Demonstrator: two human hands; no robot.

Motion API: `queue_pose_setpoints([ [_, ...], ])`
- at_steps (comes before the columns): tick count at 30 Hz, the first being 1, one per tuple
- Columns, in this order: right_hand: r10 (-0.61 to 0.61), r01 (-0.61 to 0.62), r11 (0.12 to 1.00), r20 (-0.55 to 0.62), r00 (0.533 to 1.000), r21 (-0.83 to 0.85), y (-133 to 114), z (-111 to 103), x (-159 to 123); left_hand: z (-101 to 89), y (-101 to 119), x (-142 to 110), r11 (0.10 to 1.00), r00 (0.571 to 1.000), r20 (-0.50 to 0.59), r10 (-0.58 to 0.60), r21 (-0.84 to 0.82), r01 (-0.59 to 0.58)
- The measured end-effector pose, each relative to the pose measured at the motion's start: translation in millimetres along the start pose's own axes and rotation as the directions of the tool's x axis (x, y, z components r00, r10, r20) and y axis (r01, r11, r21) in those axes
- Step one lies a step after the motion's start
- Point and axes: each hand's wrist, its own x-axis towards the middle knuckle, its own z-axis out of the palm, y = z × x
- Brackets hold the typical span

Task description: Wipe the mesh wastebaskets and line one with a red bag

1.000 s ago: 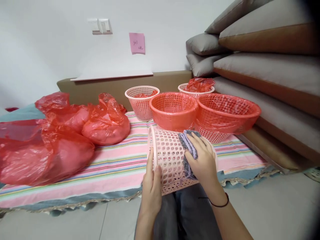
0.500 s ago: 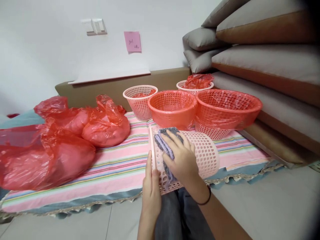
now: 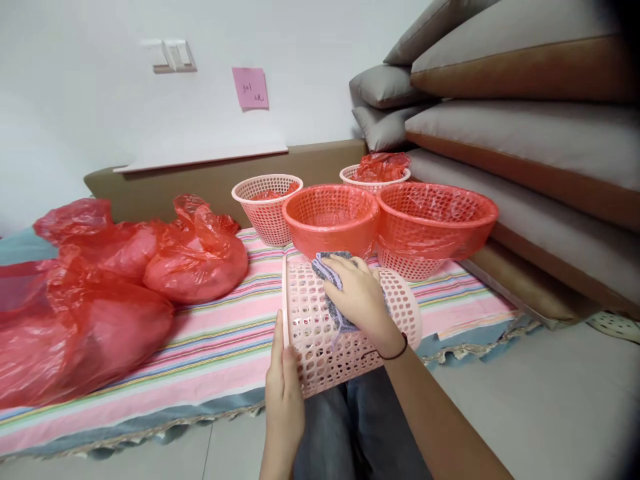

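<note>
A pale pink lattice basket [image 3: 320,333] lies on its side over my lap, its rim facing left. My left hand [image 3: 283,393] grips that rim from below, fingers closed on it. My right hand [image 3: 357,297] presses a grey-and-lilac cloth [image 3: 327,267] flat against the basket's upper wall, fingers curled over the cloth. Just behind stand two red mesh bowls [image 3: 330,220] [image 3: 435,217] lined with thin plastic.
A striped pink cloth [image 3: 220,333] covers the low platform. Crumpled red plastic bags [image 3: 100,287] pile at the left. Two pale pink baskets [image 3: 267,203] [image 3: 375,177] with red plastic stand at the back. Grey cushions [image 3: 500,127] stack at the right. The tiled floor [image 3: 525,400] runs along the front.
My right hand slid the cloth from the basket's right end leftward along its wall towards the rim. The basket and my left hand shifted slightly left with the view.
</note>
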Motion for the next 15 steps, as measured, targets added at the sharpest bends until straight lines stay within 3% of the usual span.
queue_pose_setpoints([
  [4, -0.079, 0.079, 0.996, -0.004, 0.997, 0.044, -14.8, 1.6, -28.7, -2.3, -0.1, 3.3, 0.996, 0.996, 0.025, -0.081, -0.026, 0.081],
  [8, -0.175, 0.176, 0.981, -0.022, 0.984, 0.082, -37.4, 6.7, -49.2, -0.3, -2.3, 4.4, 0.995, 0.996, 0.037, -0.084, -0.056, 0.086],
  [12, -0.142, 0.144, 0.988, -0.034, 0.989, 0.056, -47.1, 10.4, -38.9, 0.1, -6.8, -0.6, 0.994, 0.995, 0.013, -0.1, -0.048, 0.1],
  [15, -0.064, 0.065, 0.997, -0.036, 0.997, 0.038, -38.1, 8.8, -20.2, 0.2, -8.5, -6.1, 0.994, 0.994, 0.0, -0.105, -0.031, 0.105],
])
